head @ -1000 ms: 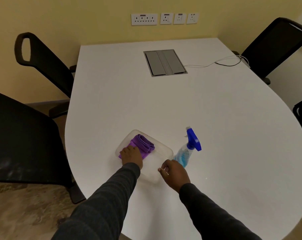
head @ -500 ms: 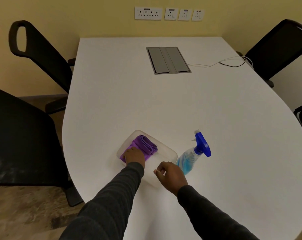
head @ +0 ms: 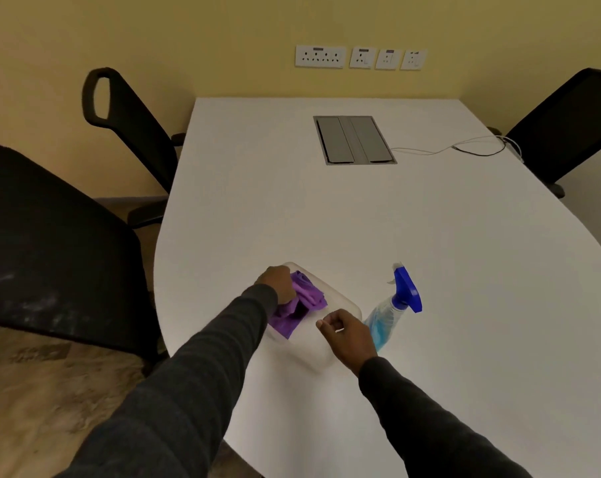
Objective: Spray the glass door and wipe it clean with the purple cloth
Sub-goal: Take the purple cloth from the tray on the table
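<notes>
A purple cloth [head: 301,301] hangs partly unfolded over a clear plastic tray [head: 340,305] near the front of the white table [head: 326,208]. My left hand [head: 276,281] grips the cloth's far end and holds it above the tray. A spray bottle [head: 392,307] with blue liquid and a blue trigger head stands just right of the tray. My right hand [head: 344,334] hovers by the tray's right corner, fingers curled and holding nothing, just left of the bottle. No glass door is in view.
Black office chairs stand at the left [head: 50,243], back left [head: 126,122] and back right [head: 568,125]. A grey cable hatch [head: 354,139] sits in the table's far middle, with thin cables [head: 464,150] to its right. Wall sockets [head: 357,57] are behind the table.
My left hand has closed on the purple cloth and raised it, so it unfolds and hangs. My right hand stays near the bottle. The view has tilted slightly.
</notes>
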A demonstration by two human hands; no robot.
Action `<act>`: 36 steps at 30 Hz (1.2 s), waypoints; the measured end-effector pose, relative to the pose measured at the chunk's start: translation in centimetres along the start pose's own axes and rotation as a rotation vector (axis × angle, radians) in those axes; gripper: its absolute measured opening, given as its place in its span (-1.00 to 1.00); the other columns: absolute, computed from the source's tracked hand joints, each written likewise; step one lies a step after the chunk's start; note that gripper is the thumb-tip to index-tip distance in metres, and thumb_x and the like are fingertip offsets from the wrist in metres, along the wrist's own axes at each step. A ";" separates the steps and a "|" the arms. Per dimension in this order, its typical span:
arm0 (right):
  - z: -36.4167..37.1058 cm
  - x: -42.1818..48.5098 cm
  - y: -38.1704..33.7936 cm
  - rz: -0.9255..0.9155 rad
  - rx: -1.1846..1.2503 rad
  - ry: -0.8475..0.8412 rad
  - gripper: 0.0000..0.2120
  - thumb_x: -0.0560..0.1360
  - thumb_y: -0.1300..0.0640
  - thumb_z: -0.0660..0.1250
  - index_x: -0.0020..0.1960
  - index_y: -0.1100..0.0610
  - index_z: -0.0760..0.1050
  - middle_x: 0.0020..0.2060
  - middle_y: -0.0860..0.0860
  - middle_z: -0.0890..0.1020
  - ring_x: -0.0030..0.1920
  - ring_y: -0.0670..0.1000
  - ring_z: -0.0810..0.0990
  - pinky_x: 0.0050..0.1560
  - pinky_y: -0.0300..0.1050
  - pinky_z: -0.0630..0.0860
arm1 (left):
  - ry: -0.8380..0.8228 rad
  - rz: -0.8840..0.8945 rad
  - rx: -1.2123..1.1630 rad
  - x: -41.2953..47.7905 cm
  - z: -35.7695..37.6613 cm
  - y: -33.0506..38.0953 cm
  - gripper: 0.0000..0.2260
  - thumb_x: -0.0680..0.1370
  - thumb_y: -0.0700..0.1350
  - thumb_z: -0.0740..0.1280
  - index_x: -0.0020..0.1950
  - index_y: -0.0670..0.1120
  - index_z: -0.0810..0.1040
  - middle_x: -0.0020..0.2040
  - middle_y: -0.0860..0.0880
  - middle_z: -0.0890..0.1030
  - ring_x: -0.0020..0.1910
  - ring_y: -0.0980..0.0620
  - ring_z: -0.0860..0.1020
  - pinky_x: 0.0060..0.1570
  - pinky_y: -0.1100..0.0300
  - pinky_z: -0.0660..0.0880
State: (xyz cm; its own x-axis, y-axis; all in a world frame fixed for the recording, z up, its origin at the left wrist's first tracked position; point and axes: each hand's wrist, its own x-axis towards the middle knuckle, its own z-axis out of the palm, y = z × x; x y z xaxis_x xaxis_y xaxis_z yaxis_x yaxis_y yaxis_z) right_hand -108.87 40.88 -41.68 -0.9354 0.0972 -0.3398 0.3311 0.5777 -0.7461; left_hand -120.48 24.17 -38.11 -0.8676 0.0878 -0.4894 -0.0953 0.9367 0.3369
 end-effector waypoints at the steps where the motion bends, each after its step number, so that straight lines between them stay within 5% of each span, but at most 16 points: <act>1: -0.2 -0.2 -0.4 0.014 0.058 -0.012 -0.71 0.57 -0.17 0.36 0.13 0.02 0.51 -0.03 -0.08 0.62 -0.04 -0.10 0.60 -0.07 -0.30 0.53 | 0.008 0.009 -0.036 -0.8 -1.1 0.4 -0.74 0.58 -0.16 0.33 0.25 -0.18 0.52 0.18 -0.18 0.62 0.14 -0.16 0.61 0.13 0.06 0.57; 5: -1.0 -1.4 -2.6 0.031 0.230 -0.081 -0.54 0.56 -0.20 0.36 0.29 0.09 0.46 0.17 0.05 0.61 0.15 0.06 0.63 0.24 0.05 0.61 | 0.076 0.027 -0.236 -5.2 -4.2 2.0 -0.85 0.57 -0.19 0.34 0.10 -0.21 0.55 0.08 -0.22 0.65 0.04 -0.21 0.67 0.02 0.00 0.66; 10: -3.0 -4.9 -5.6 -0.225 0.205 -0.116 -0.45 0.51 -0.22 0.42 0.39 -0.01 0.39 0.30 -0.05 0.56 0.19 -0.07 0.52 0.19 -0.18 0.45 | 0.157 0.014 -0.583 -12.0 -6.4 4.2 -0.94 0.59 -0.21 0.33 -0.01 -0.19 0.56 0.01 -0.23 0.66 -0.01 -0.20 0.67 0.07 -0.08 0.66; 13: -4.5 -7.4 -7.5 -0.400 0.193 -0.109 -0.27 0.48 -0.15 0.49 0.53 0.01 0.27 0.28 -0.10 0.50 0.21 -0.10 0.48 0.24 -0.16 0.43 | 0.188 0.012 -0.734 -16.2 -7.1 5.6 -0.92 0.62 -0.21 0.31 -0.06 -0.17 0.55 -0.12 -0.18 0.63 -0.18 -0.10 0.62 -0.09 0.03 0.66; 15: -5.3 -8.8 -8.9 -0.464 0.195 -0.136 -0.36 0.51 -0.09 0.47 0.49 0.00 0.29 0.19 -0.09 0.54 0.11 -0.11 0.52 0.25 -0.11 0.49 | 0.216 -0.003 -0.815 -19.0 -7.4 6.3 -0.90 0.63 -0.17 0.30 -0.02 -0.18 0.56 -0.15 -0.17 0.63 -0.22 -0.08 0.62 -0.17 0.10 0.64; 18: -5.7 -10.9 -10.9 -0.509 0.235 -0.170 -0.80 0.65 0.04 0.30 0.26 -0.09 0.45 -0.03 -0.06 0.65 -0.08 -0.10 0.63 0.17 0.02 0.65 | 0.275 -0.027 -0.932 -22.6 -7.7 5.9 -0.77 0.62 -0.03 0.34 0.06 -0.21 0.56 -0.17 -0.17 0.64 -0.27 -0.07 0.63 -0.26 0.10 0.65; 20: -5.4 -12.0 -12.2 -0.521 0.251 -0.203 -0.73 0.67 0.14 0.19 0.34 -0.02 0.46 0.08 -0.02 0.65 0.07 0.00 0.64 0.15 -0.05 0.60 | 0.361 -0.042 -0.962 -24.7 -8.0 4.6 -0.62 0.57 0.16 0.38 0.05 -0.18 0.57 -0.18 -0.12 0.63 -0.29 -0.05 0.61 -0.29 0.14 0.58; 22: -4.8 -13.2 -13.9 -0.510 0.205 -0.302 -0.62 0.61 0.23 0.18 0.41 0.04 0.42 0.17 0.01 0.62 0.14 0.09 0.61 0.14 -0.05 0.56 | 0.536 -0.068 -0.957 -26.7 -7.9 2.4 -0.53 0.50 0.30 0.38 0.02 -0.12 0.53 -0.17 -0.05 0.59 -0.24 -0.03 0.55 -0.24 0.13 0.50; 25: -2.8 -15.0 -16.6 -0.500 0.095 -0.516 -0.73 0.57 0.24 0.23 0.24 0.05 0.49 0.07 0.07 0.65 0.09 0.15 0.63 0.07 -0.04 0.60 | 0.737 -0.043 -0.892 -30.6 -7.4 -2.0 -0.39 0.38 0.41 0.41 0.18 -0.04 0.52 -0.02 0.05 0.54 -0.03 0.05 0.52 -0.02 0.14 0.48; 28: 0.4 -17.8 -19.6 -0.552 -0.059 -0.748 -0.77 0.56 0.19 0.30 0.20 0.05 0.55 0.08 0.11 0.68 0.09 0.15 0.66 0.20 0.06 0.60 | 0.683 -0.022 -0.825 -35.6 -6.3 -7.0 -0.14 0.31 0.43 0.43 0.46 -0.04 0.44 0.37 0.03 0.52 0.33 0.08 0.48 0.36 0.15 0.39; 32: 6.6 -23.5 -23.3 -0.663 -0.224 -0.929 -0.78 0.50 0.21 0.43 0.15 0.16 0.65 0.08 0.19 0.71 0.10 0.19 0.69 0.26 0.12 0.60 | 0.570 -0.016 -0.975 -43.3 -4.0 -14.3 0.00 0.14 0.49 0.49 0.31 -0.24 0.55 0.22 -0.16 0.64 0.19 -0.05 0.58 0.41 -0.07 0.44; 36: 14.3 -30.6 -26.0 -0.749 -0.288 -1.061 -0.78 0.49 0.23 0.48 0.13 0.23 0.67 0.07 0.21 0.72 0.01 0.08 0.66 0.30 0.10 0.57 | 0.484 -0.173 -1.072 -52.3 -0.3 -22.7 -0.50 0.49 0.09 0.50 0.27 -0.24 0.62 0.21 -0.17 0.67 0.18 -0.08 0.64 0.42 -0.06 0.45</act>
State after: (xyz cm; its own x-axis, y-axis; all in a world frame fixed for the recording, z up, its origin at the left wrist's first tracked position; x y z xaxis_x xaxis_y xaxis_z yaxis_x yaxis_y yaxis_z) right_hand -87.11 11.33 -20.11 -0.2862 -0.9163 -0.2802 -0.3789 0.3768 -0.8453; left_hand -73.12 -1.77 -19.93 -0.8751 -0.3654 -0.3174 -0.3894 0.1419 0.9101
